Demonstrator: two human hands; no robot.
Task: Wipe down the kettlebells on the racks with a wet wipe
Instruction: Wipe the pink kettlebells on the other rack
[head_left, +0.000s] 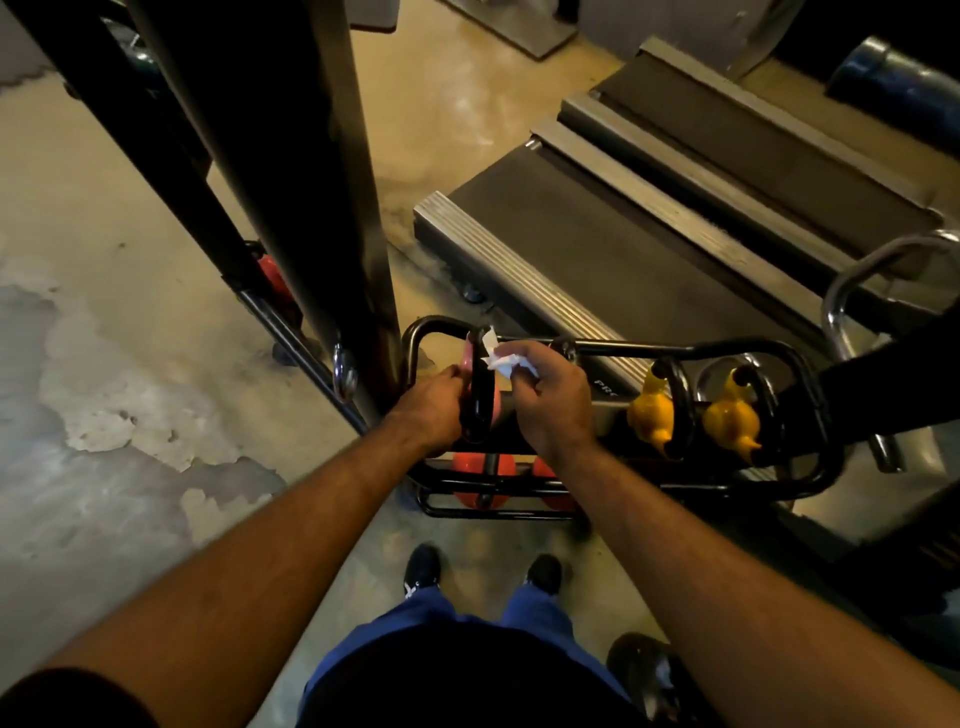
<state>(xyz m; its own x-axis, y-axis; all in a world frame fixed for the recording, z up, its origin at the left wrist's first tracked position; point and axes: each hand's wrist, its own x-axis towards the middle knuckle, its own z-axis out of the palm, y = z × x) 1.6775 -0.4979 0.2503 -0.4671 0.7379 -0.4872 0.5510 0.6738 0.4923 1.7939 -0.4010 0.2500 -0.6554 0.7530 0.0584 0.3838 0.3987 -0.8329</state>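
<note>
at the far left the concrete floor (104, 322) is stained and patchy, and a dark upright frame post (332, 171) rises in front of the camera, with a red weight (272, 278) partly hidden behind it. just right of the post's foot stands the low black kettlebell rack (800, 374), its tubular rail running across the view. the left hand (434, 408) sits at the rack's left end, fingers curled round the black handle of a pink kettlebell (470, 361) that rests on the upper tier; the handle stands between the two hands. immediately to its right, the right hand (548, 397) pinches a crumpled white wet wipe (501, 358) in its fingertips, the wipe touching or just beside the top of that handle; which cannot be told. below the hands, two orange kettlebells (480, 475) show on the lower tier, partly covered by the forearms and rails. farther right on the upper tier sit two yellow kettlebells (649, 410), side by side and well apart from the hands. behind the rack lie two treadmill decks (597, 249), and a chrome bar (852, 291) curves at the right edge. at the bottom, blue trousers (436, 618) and two dark shoes (422, 569) show.
</note>
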